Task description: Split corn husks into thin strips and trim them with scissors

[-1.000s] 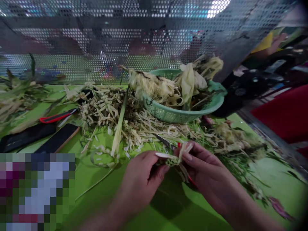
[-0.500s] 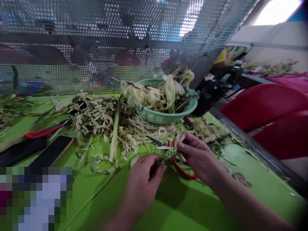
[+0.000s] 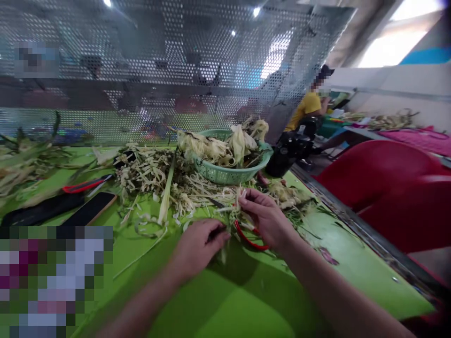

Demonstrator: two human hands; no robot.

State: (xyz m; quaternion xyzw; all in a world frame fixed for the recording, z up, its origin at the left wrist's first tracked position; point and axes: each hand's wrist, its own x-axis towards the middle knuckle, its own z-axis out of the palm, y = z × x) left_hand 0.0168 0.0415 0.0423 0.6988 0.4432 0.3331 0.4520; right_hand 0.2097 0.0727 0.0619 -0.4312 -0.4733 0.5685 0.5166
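Between the thumb and fingers of my right hand is a pale corn husk strip, its end pointing up. My left hand is a little lower and to the left. Its thumb and fingers are closed together, and a blurred greenish wisp hangs below them; what they hold is not clear. Red-handled scissors lie on the green table beneath my right hand, partly covered by it. Just beyond both hands spreads a heap of cut husk strips.
A green plastic basket of husks and silk stands behind the heap. A phone and a red-and-black cutting tool lie at left. A perforated metal screen closes the back. Red chairs and a person in yellow are at right.
The view has tilted up and shifted right, bringing the person in yellow into fuller sight. My right hand keeps its pinch on the husk strip. My left hand stays closed, with a blurred wisp now below it.
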